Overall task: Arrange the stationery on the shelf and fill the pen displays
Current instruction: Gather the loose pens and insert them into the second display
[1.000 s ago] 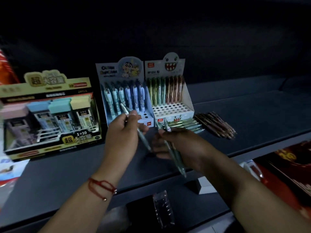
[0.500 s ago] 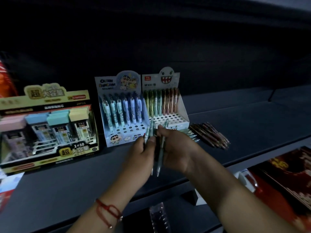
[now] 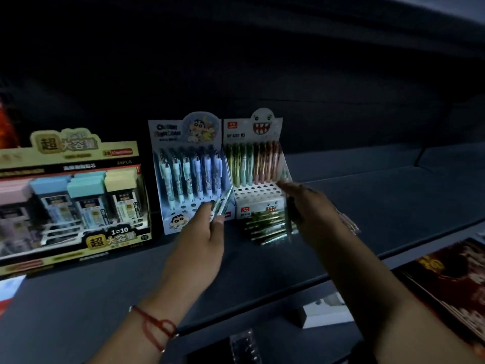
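White cardboard pen display with the toothy ghost header (image 3: 258,190) stands upright on the dark shelf (image 3: 367,200), its empty holes just below the right hand (image 3: 309,206) gripping a blurred pen, nearer than the left hand (image 3: 202,232) pinching pale green pens (image 3: 223,203) tilted up-right

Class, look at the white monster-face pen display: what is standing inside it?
Inside the monster-face display, a back row of green, teal and brown pens stands upright; the holes in front are empty. The right hand covers its right front corner.
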Demonstrator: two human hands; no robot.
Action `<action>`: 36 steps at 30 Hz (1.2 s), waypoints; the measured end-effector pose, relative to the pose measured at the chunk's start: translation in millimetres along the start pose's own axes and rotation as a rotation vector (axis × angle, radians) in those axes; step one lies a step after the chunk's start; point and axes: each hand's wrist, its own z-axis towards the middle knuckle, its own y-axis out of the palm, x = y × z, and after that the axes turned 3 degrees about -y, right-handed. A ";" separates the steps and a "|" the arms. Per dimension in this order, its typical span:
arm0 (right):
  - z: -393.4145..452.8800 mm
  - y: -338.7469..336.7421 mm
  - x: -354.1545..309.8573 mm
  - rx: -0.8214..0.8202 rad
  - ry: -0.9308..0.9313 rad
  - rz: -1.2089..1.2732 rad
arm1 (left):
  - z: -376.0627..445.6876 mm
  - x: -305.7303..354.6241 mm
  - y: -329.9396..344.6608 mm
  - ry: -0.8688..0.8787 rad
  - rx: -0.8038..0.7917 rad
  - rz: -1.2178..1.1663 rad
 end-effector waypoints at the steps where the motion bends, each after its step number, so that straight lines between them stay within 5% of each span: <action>1: 5.4 -0.6 -1.5 0.001 -0.072 0.012 | 1.8 -0.8 -1.6 0.038 0.015 0.053; 9: 65.4 24.9 7.4 0.225 -0.441 -0.172 | 11.9 -4.6 -7.1 0.200 0.085 0.270; 18: 85.5 45.0 13.7 0.189 -0.572 -0.357 | 17.8 -9.9 -6.7 0.214 0.090 0.254; 25: 93.4 49.4 11.7 0.139 -0.547 -0.597 | 19.0 -12.7 -10.5 0.175 0.078 0.224; 36: 101.5 71.7 2.8 0.152 -0.401 -0.628 | 21.4 -17.9 -12.6 0.120 0.049 0.178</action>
